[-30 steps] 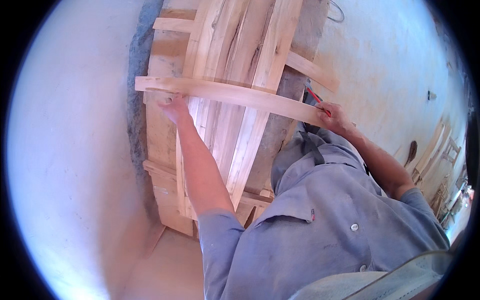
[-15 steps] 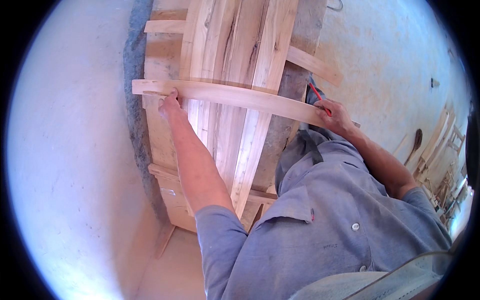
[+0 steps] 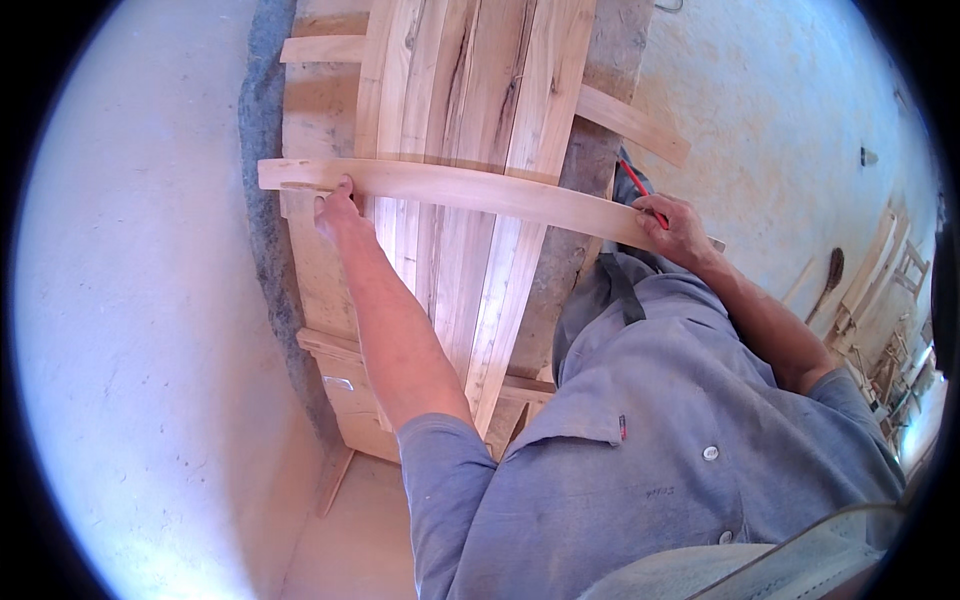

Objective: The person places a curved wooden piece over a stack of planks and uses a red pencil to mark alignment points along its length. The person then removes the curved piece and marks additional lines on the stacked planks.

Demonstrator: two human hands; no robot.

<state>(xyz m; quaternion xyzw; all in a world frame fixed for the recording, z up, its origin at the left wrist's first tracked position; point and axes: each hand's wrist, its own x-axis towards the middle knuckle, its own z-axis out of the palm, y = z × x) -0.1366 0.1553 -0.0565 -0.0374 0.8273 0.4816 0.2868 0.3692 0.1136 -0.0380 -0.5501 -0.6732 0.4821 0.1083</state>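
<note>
Holding: the right hand (image 3: 675, 234) is clamped on the strip (image 3: 490, 195) near its right end, with a red pencil (image 3: 640, 185) also in its grip.
Left hand (image 3: 342, 215): one fingertip on the strip's face toward its left end, the rest by the near edge; whether it clamps from below I cannot tell.
Strip: pale, flat, running left to right across the boards (image 3: 490, 90), both ends reaching past them.
Boards: long, side by side, far to near, dark streaks in the grain.
Tabletop (image 3: 322, 112): below the boards, showing on their left.
Slats: beyond the strip, one (image 3: 325, 49) jutting left, another (image 3: 635, 122) jutting right.
Wall (image 3: 140, 250): pale, at the left.
Wood pieces (image 3: 870, 260): well to the right.
</note>
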